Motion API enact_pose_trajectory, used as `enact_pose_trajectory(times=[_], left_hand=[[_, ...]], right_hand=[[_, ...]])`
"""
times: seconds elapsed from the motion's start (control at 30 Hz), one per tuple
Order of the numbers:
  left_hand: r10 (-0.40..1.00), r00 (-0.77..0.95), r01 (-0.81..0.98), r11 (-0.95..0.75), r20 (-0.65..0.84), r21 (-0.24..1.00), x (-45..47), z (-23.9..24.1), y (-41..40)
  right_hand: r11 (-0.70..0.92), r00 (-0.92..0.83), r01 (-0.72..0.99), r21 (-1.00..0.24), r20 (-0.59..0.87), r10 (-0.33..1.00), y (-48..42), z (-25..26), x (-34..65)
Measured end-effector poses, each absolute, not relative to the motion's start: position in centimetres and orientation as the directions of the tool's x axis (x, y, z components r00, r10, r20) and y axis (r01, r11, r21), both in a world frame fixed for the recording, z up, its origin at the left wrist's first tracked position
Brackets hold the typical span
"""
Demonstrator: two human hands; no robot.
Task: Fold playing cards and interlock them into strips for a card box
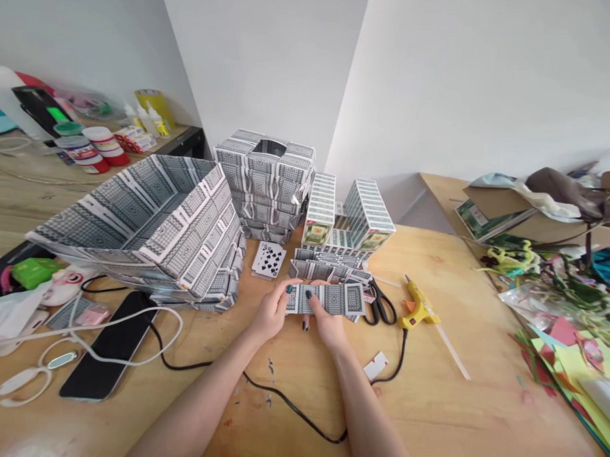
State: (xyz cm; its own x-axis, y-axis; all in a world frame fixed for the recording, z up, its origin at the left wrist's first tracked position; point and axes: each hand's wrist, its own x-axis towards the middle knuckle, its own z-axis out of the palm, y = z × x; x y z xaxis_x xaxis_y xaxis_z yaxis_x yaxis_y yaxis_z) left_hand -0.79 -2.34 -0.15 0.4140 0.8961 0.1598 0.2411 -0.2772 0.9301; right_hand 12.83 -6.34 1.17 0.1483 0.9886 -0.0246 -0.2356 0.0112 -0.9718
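Note:
A strip of grey-patterned playing cards (pixel 341 300), joined end to end, is held level above the table in both hands. My left hand (pixel 271 310) pinches its left end, thumb on top. Closed on the strip's middle is my right hand (pixel 328 326), its thumb lying across the front and fingers underneath. Just beyond, folded card pieces (pixel 328 269) stand in a row. A small pile of face-up playing cards (pixel 268 260) lies to their left. Black-handled scissors (pixel 382 306) rest to the right of the strip, beside a yellow glue gun (pixel 419 309).
Left stands a large open box made of cards (pixel 199 251), with a tall card structure (pixel 266 180) behind it. Stacked card packs (pixel 322 206) rise at the back. A phone (pixel 111 345), a white cable and a black cord (pixel 293 403) lie nearer. Craft scraps (pixel 565 351) cover the right.

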Motion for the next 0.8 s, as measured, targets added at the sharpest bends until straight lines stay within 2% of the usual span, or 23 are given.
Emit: enact_pose_trajectory(times=[0.53,0.7,0.8], left_hand=[[0.897,0.404,0.244,-0.296,0.181,0.923,-0.6,0.3,-2.3],[0.906,0.368,0.271,-0.319,0.208,0.908,-0.9,0.9,-1.9],[0.918,0.343,0.27,-0.297,0.196,0.916,-1.3,1.0,-1.6]], right_hand=[[0.023,0.15,-0.238,-0.971,-0.013,0.989,-6.2,1.2,12.7],[0.011,0.118,-0.319,-0.948,-0.028,0.993,-6.3,1.3,12.7],[0.022,0.194,-0.379,-0.925,-0.056,0.979,-6.2,0.9,13.1]])
